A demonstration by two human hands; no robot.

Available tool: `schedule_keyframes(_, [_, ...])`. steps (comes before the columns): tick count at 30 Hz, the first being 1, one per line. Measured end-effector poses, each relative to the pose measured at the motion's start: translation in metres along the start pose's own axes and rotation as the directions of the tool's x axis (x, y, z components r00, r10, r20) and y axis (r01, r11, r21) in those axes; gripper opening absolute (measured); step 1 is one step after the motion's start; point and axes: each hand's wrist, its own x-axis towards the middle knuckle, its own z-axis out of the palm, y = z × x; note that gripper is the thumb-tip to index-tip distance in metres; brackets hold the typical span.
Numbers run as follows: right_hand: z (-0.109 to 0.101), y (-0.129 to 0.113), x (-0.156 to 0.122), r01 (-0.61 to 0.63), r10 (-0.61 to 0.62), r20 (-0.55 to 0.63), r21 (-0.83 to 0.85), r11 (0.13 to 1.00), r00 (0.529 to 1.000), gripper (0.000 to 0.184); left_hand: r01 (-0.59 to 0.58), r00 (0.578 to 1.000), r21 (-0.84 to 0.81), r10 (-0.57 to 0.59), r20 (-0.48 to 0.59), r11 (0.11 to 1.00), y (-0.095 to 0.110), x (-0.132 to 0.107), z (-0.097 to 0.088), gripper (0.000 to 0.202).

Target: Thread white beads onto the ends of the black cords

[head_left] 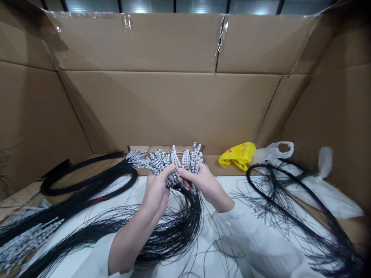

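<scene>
Both hands meet at the middle, gripping a thick bundle of black cords point(182, 231) close to its upper end. Small white beads point(160, 160), strung in rows on the cord ends, fan out above the fingers. My left hand point(158, 187) is closed around the left side of the beaded end, thumb pressed on top. My right hand point(203, 183) closes on the right side, its thumb almost touching the left one. From below the hands, the black lengths curve down and sweep off to the lower left. The fingertips behind the bundle are partly hidden.
Tall cardboard walls point(168, 104) surround the white work surface point(214, 235). More black cord bundles point(95, 189) with beaded ends point(31, 239) lie at left. A yellow plastic bag point(237, 155), a white plastic bag point(327, 195) and a looped black bundle point(298, 212) are at right.
</scene>
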Motion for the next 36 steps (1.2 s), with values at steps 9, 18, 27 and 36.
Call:
schedule_keyframes(9, [-0.0001, -0.0038, -0.0021, 0.011, -0.012, 0.028, 0.024, 1.0, 1.0, 0.019, -0.031, 0.998, 0.066, 0.027, 0.064, 0.997, 0.0049, -0.0039, 0.0013, 0.015])
schedule_keyframes(18, [-0.0044, -0.0054, -0.0016, 0.093, -0.094, -0.017, -0.055, 0.994, 0.995, 0.023, -0.082, 0.997, -0.012, 0.082, 0.001, 0.997, 0.002, -0.0032, 0.0018, 0.03])
schedule_keyframes(27, [-0.0081, -0.0081, -0.001, 0.072, -0.06, 0.088, -0.144, 0.987, 0.994, 0.032, 0.025, 0.986, 0.027, -0.029, 0.167, 0.999, 0.0075, -0.0021, 0.0019, 0.031])
schedule_keyframes(36, [-0.0072, -0.0069, -0.0011, 0.065, -0.06, 0.058, -0.079, 0.995, 0.997, 0.029, -0.062, 0.994, 0.056, 0.057, 0.091, 0.996, 0.0066, -0.0033, 0.0028, 0.029])
